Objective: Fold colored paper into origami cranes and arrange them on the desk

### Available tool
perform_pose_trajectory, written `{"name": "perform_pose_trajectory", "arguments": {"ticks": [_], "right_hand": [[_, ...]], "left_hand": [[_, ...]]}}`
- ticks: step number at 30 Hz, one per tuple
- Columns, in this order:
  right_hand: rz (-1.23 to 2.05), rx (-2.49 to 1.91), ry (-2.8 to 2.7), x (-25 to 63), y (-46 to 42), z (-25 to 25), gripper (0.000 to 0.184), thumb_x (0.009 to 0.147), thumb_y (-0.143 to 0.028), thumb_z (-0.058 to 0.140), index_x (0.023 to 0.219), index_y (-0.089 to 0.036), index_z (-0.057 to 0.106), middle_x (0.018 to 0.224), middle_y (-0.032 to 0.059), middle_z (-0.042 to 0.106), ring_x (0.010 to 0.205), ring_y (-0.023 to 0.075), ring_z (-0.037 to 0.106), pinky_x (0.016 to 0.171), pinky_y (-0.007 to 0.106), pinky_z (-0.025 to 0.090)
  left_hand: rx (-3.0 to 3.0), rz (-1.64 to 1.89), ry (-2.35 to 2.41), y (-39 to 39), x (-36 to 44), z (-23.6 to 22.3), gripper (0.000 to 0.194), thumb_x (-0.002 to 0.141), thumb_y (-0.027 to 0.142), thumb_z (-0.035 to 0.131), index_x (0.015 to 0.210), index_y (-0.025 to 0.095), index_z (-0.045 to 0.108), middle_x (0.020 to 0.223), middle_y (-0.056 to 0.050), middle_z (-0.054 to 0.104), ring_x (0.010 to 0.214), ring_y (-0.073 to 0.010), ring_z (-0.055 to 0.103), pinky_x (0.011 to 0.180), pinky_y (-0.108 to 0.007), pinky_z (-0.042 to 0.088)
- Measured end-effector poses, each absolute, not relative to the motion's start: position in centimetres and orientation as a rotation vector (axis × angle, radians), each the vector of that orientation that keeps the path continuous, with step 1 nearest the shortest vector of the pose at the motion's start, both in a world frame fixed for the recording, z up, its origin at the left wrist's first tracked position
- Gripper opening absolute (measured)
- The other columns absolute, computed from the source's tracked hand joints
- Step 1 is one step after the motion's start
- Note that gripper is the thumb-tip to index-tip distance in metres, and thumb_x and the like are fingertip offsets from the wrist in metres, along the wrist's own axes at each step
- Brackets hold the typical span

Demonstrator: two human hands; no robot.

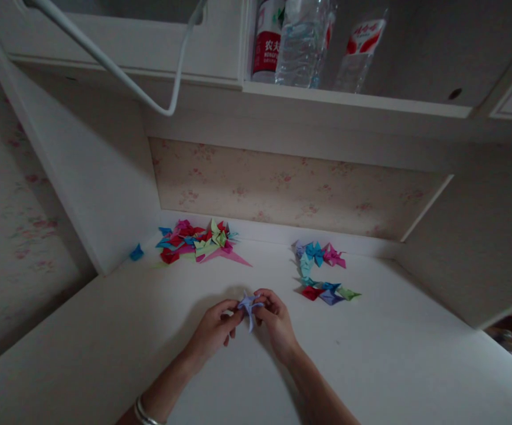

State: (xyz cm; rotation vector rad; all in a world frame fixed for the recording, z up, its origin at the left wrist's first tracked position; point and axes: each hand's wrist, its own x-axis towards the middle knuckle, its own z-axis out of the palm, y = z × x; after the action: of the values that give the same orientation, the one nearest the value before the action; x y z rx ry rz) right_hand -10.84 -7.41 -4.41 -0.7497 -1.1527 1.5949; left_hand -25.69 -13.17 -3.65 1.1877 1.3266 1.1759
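Between my two hands, above the white desk, is a lavender origami crane of folded paper. My left hand pinches its left side with thumb and forefinger. On the opposite side, my right hand grips a wing between its thumb and fingers. One narrow point of the crane hangs down toward me. Beyond my left hand lies a heap of colourful folded paper cranes. Farther right, several more folded cranes form a bent row on the desk.
A lone blue folded paper piece lies near the left side panel. Overhead, a shelf holds plastic bottles. A white curved tube hangs down at the upper left. Floral wallpaper covers the back wall.
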Motion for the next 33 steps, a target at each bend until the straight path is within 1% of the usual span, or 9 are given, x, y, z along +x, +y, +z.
{"name": "perform_pose_trajectory", "arguments": {"ticks": [3,7,11,16,20,23,26,31,33], "right_hand": [[1.617,-0.712,-1.111,-10.9,-7.6,-4.6,0.029,0.064,-0.017,0.072,0.091,-0.018,0.062,0.069,-0.0032,0.058,0.053,0.0091,0.048,0.047,0.021,0.036],[1.68,-0.649,-1.003,-10.8,-7.6,-4.7,0.032,0.068,-0.024,0.076,0.097,-0.02,0.062,0.07,-0.0032,0.06,0.05,0.0074,0.048,0.047,0.021,0.035],[1.764,-0.61,-0.853,-10.6,-7.4,-4.3,0.025,0.074,-0.033,0.073,0.095,-0.021,0.064,0.076,-0.0019,0.061,0.053,0.008,0.051,0.046,0.021,0.037],[1.91,-0.538,-0.635,-10.1,-6.9,-4.0,0.022,0.076,-0.032,0.07,0.096,-0.023,0.068,0.087,-0.0004,0.065,0.066,0.0098,0.056,0.053,0.021,0.045],[2.001,-0.495,-0.724,-9.9,-6.9,-4.1,0.03,0.079,-0.026,0.069,0.109,-0.025,0.066,0.11,0.0026,0.065,0.084,0.0126,0.059,0.065,0.023,0.047],[2.047,-0.466,-0.806,-10.1,-7.3,-4.0,0.035,0.081,-0.025,0.066,0.116,-0.025,0.063,0.12,0.0048,0.062,0.088,0.0135,0.058,0.069,0.024,0.045],[2.118,-0.413,-0.878,-10.3,-7.7,-4.0,0.037,0.078,-0.022,0.067,0.115,-0.022,0.064,0.117,0.0062,0.064,0.089,0.0151,0.059,0.073,0.026,0.044],[2.181,-0.366,-1.005,-10.8,-8.3,-4.6,0.031,0.075,-0.019,0.068,0.106,-0.016,0.068,0.092,0.0065,0.069,0.074,0.0158,0.06,0.067,0.027,0.04],[2.153,-0.381,-1.026,-10.9,-8.5,-4.8,0.028,0.074,-0.019,0.07,0.102,-0.016,0.069,0.085,0.0053,0.069,0.071,0.0156,0.06,0.068,0.028,0.04]], "left_hand": [[1.176,1.164,1.36,-13.4,-25.6,-3.8,0.038,0.076,0.047,0.059,0.092,0.013,0.064,0.052,0.005,0.049,0.045,-0.0096,0.044,0.038,-0.019,0.032],[1.121,1.205,1.334,-13.5,-25.6,-4.1,0.026,0.078,0.037,0.059,0.085,0.013,0.063,0.048,0.006,0.046,0.043,-0.0079,0.039,0.041,-0.019,0.029],[0.984,1.27,1.225,-13.5,-25.8,-4.2,0.016,0.073,0.03,0.063,0.076,0.015,0.06,0.049,0.006,0.044,0.043,-0.0066,0.034,0.041,-0.02,0.026],[0.861,1.248,1.128,-13.7,-25.8,-4.0,0.014,0.068,0.023,0.067,0.069,0.016,0.055,0.054,0.005,0.047,0.046,-0.0062,0.038,0.043,-0.019,0.027],[0.717,1.145,0.953,-14.1,-25.8,-3.6,0.014,0.07,0.024,0.067,0.073,0.014,0.057,0.059,0.003,0.05,0.049,-0.0065,0.043,0.044,-0.019,0.028],[0.566,1.068,0.864,-14.4,-26.0,-3.3,0.016,0.071,0.027,0.066,0.073,0.015,0.056,0.063,0.002,0.052,0.049,-0.0068,0.044,0.043,-0.019,0.027],[0.484,1.007,0.807,-14.5,-26.4,-3.3,0.016,0.072,0.029,0.062,0.071,0.014,0.055,0.063,0.0,0.053,0.049,-0.0071,0.045,0.044,-0.019,0.028],[0.473,0.974,0.725,-14.3,-26.8,-3.4,0.019,0.077,0.031,0.059,0.075,0.013,0.056,0.065,0.001,0.051,0.05,-0.007,0.045,0.046,-0.019,0.031],[0.478,0.959,0.722,-14.2,-26.8,-3.5,0.02,0.077,0.032,0.06,0.073,0.014,0.055,0.064,0.002,0.05,0.05,-0.0071,0.045,0.046,-0.019,0.031]]}}
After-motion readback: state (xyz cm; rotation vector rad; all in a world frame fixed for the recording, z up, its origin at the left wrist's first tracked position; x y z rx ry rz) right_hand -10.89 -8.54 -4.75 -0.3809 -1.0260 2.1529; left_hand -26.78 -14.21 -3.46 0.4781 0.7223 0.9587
